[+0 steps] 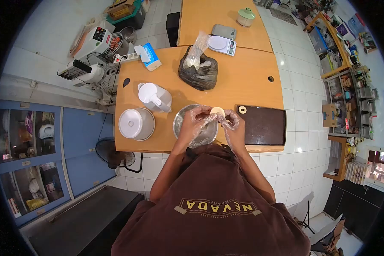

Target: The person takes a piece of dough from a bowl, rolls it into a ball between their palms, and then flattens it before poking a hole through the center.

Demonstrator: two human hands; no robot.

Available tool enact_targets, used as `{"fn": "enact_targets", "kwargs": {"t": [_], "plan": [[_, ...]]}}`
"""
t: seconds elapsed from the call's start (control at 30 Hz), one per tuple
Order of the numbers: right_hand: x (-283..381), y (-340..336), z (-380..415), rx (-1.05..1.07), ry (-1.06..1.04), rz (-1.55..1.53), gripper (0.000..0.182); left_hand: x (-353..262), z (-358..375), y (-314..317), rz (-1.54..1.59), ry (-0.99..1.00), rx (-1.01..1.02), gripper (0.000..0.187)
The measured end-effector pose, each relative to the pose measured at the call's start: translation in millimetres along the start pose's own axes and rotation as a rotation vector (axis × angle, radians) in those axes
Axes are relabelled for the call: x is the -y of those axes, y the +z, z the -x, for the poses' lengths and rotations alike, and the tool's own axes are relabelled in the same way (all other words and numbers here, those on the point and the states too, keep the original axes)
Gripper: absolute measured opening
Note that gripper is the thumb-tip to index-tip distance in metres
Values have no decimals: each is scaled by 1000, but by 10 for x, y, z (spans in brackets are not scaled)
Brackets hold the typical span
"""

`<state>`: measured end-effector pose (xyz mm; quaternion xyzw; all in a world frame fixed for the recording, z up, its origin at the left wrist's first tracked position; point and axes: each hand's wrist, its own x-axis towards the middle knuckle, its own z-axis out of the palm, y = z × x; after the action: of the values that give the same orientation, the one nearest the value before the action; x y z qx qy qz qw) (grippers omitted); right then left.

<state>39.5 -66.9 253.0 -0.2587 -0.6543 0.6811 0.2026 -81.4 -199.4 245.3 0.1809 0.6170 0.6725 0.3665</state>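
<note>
My left hand [195, 123] and my right hand [234, 126], both in clear plastic gloves, meet above a metal mixing bowl [178, 130]. Between their fingertips they pinch a pale, round piece of dough [217, 111]. Some pale residue shows inside the bowl, though my hands cover much of it. To the right lies a dark baking tray [262, 126], with one small dough ring [242, 109] in its upper left corner.
Left of the bowl stand a white pitcher [151, 96] and a lidded white tub [134, 124]. Further back are a black plastic bag [200, 77], a kitchen scale [222, 45], a tissue box [152, 59] and a green-lidded container [245, 18]. The table's front edge [264, 148] is close to me.
</note>
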Motion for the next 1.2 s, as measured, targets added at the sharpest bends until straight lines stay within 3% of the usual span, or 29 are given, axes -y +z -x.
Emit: {"fn": "enact_targets", "kwargs": {"t": [0.17, 0.97, 1.2], "plan": [[119, 8, 15, 95, 72, 6, 11, -116, 26, 3, -10, 42, 4, 28], [134, 86, 62, 20, 13, -13, 17, -124, 19, -32, -26, 53, 82, 29], [100, 63, 34, 74, 93, -15, 19, -154, 19, -23, -36, 92, 109, 35]]}}
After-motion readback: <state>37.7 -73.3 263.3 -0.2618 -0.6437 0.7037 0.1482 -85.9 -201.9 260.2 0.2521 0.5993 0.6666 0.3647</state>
